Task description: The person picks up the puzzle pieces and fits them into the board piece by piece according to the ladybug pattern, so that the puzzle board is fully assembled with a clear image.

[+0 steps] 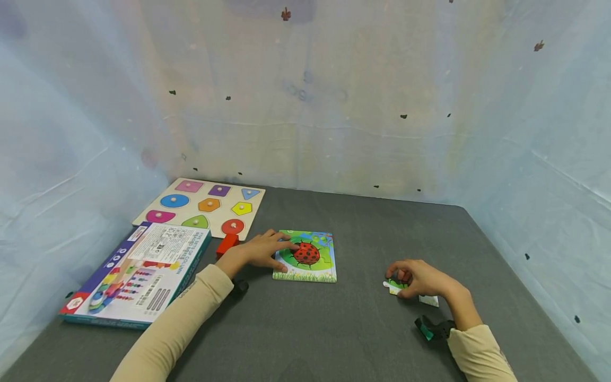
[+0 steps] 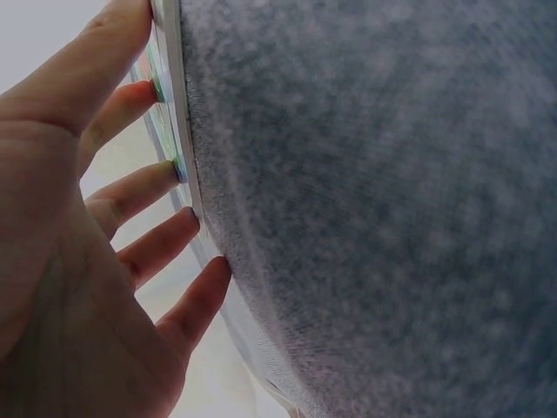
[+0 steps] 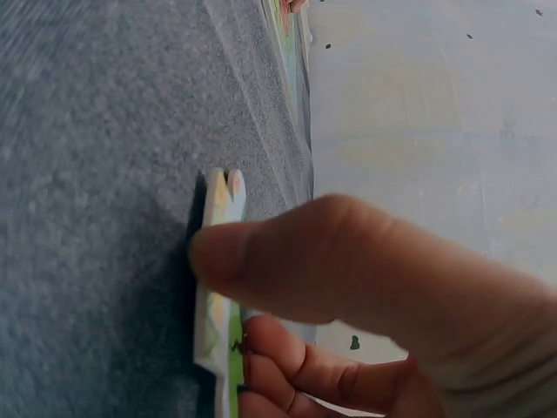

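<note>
A square ladybug puzzle [image 1: 312, 271] lies flat on the dark table. My left hand [image 1: 260, 250] rests at its left side, with outstretched fingers over its picture and the thumb near the lower left corner. Seen from the left wrist, the spread fingertips [image 2: 170, 170] meet the puzzle's pale edge [image 2: 174, 65]. Farther right, my right hand [image 1: 422, 277] grips a green and white puzzle piece [image 1: 393, 288] low over the table. In the right wrist view, the thumb lies across this piece [image 3: 209, 344] and the other fingers curl against its printed face. Another pale piece [image 1: 429, 301] shows below the right hand.
A wooden shape board [image 1: 220, 217] with knobbed pieces lies at the back left. Before it is a toy box [image 1: 138, 270], with a red block [image 1: 227, 244] beside the left wrist. Pale sheeting [image 1: 305, 116] surrounds the table's back and sides.
</note>
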Available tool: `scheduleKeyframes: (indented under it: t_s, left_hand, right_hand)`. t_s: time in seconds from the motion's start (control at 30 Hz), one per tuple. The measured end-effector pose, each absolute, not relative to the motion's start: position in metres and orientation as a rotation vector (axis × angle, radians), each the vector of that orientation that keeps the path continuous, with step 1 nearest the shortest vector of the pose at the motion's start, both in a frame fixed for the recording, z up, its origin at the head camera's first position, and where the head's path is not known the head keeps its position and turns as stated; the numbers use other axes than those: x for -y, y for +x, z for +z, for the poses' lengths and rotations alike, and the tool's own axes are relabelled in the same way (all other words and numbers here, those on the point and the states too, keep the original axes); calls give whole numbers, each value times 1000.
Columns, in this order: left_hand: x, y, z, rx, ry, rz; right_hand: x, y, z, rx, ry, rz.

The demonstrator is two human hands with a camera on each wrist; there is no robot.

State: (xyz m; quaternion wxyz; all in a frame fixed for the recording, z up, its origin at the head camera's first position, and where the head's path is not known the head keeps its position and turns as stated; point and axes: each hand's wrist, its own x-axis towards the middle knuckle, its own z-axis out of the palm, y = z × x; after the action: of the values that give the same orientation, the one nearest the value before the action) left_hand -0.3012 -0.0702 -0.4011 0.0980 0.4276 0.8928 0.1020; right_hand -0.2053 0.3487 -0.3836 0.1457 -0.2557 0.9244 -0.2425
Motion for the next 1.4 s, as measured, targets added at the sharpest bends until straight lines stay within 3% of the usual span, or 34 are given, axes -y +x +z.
scheduleKeyframes:
  t_s: [0.37, 0.7, 1.4]
  left_hand:
    - [71, -304, -401, -2647, 1252, 284]
    - [70, -302, -402, -2640, 1265, 302]
    - [69, -303, -403, -2656, 1246, 268]
  right_hand:
    - [-326, -220, -377, -2659, -832, -828]
    - [-271, -249, -369, -2648, -941, -848]
    - [-181, -281, -393, -2533, -1215, -797]
